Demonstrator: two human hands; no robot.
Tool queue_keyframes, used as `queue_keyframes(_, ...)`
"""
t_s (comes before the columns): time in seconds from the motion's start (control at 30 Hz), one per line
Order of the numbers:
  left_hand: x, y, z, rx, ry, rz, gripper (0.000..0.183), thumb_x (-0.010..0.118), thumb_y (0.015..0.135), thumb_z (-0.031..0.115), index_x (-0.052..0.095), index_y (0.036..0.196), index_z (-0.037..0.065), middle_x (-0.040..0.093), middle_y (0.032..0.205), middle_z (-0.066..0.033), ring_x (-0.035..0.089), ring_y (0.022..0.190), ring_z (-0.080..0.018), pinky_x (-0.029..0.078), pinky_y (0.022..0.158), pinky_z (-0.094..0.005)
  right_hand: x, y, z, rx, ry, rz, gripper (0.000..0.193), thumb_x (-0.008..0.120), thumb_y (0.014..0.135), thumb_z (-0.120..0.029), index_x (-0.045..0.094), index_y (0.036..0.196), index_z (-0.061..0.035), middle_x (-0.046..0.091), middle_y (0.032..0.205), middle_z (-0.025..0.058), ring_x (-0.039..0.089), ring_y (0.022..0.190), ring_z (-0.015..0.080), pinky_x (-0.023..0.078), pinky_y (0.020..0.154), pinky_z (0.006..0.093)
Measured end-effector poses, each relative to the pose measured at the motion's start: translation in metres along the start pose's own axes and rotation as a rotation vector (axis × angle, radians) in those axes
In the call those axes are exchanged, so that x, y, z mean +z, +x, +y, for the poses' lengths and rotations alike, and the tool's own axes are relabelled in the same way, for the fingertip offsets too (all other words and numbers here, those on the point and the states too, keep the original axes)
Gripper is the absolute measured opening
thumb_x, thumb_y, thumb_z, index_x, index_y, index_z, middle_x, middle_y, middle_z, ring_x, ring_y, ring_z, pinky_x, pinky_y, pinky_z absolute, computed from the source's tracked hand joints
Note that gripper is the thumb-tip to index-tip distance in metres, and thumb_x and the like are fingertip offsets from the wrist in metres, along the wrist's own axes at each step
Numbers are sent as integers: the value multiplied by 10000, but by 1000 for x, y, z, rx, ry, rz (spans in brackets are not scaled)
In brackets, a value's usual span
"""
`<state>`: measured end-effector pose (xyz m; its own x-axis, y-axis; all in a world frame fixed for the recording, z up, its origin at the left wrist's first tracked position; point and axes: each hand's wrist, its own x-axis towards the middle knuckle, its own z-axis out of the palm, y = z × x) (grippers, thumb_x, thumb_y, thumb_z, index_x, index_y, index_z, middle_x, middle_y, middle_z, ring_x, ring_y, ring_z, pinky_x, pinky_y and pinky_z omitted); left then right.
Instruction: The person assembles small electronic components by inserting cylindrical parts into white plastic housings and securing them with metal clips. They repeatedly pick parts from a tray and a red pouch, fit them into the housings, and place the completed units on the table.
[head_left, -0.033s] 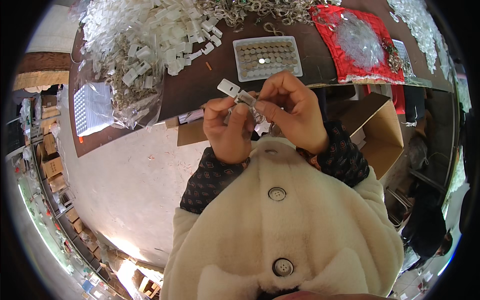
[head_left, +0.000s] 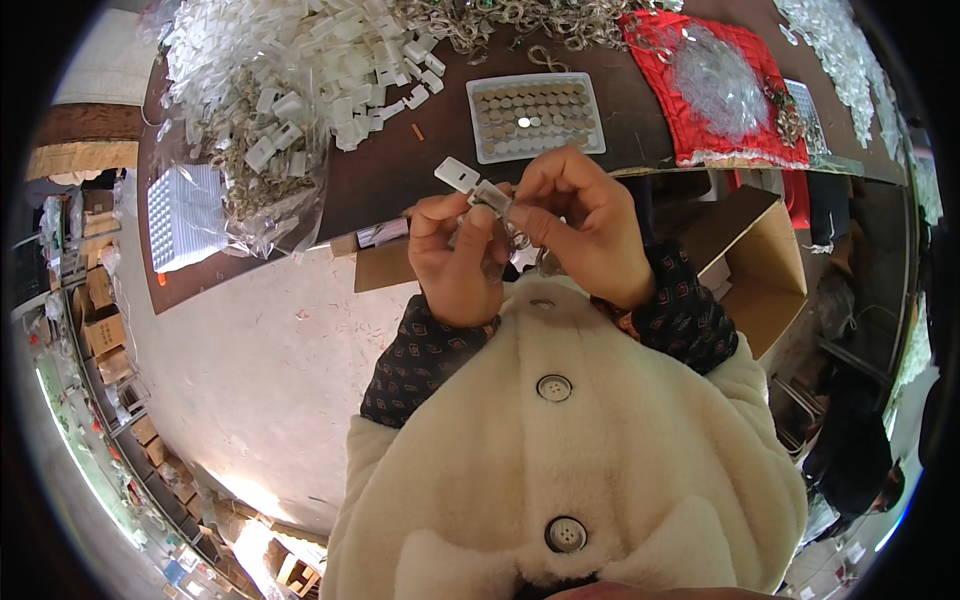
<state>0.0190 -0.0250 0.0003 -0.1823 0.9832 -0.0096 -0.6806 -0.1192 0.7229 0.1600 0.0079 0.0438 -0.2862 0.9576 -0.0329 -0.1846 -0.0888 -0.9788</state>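
Across the upper view stretches a dark brown table [head_left: 355, 185], its near edge running past the fingertips; between it and the cream coat [head_left: 640, 420] is the room for the hands. A red cloth [head_left: 715, 152] lies to the far right, heaped white parts [head_left: 330, 60] to the far left, and a shallow tray [head_left: 540, 157] of round discs straight ahead, near the fingers. The left hand [head_left: 455, 265] pinches a small white casing [head_left: 459, 177]; the right hand [head_left: 595, 235] closes thumb and forefinger at its lower-right end. Both hands are about equally near. The casing's long axis slants, its upper-left flap jutting beyond the fingers toward the table.
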Motion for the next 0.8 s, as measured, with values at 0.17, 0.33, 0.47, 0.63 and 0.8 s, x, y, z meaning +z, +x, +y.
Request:
queue_keyframes(0.17,-7,-2,-2,-65,-60,28,166,614,952,36,575,1104,87,684,963,-96,552,611,-104,442,532,-235,6,-5,8,-242,-320,1,243,675,841,60,658,1068,-24,663,906,86,662,744,152,546,676,278)
queue_keyframes(0.33,-11,-1,-5,-94,-3,-32,156,619,963,87,576,1113,87,666,939,-53,543,610,-95,430,515,-213,5,-5,9,-375,-551,43,275,684,814,57,693,1068,-46,664,923,127,673,739,235,557,677,301)
queue_keyframes(0.47,-15,3,-5,-153,-1,88,159,625,950,54,589,1104,73,684,924,-87,541,594,-83,417,512,-221,0,1,8,-375,-563,30,230,689,814,42,700,1028,-43,668,933,125,674,750,266,547,659,328)
queue_keyframes(0.63,-22,11,-2,-112,64,133,146,637,945,82,597,1085,70,703,984,-128,528,572,-78,395,483,-203,-16,35,23,-435,-814,127,201,683,851,31,701,1041,-32,674,920,122,673,839,269,538,712,323)
queue_keyframes(0.8,-30,13,2,-85,29,137,152,633,951,89,604,1097,58,697,1044,-176,508,570,-101,400,496,-208,-11,58,42,-535,-1022,66,186,708,824,-15,686,1005,-52,662,959,116,648,845,329,528,731,384)
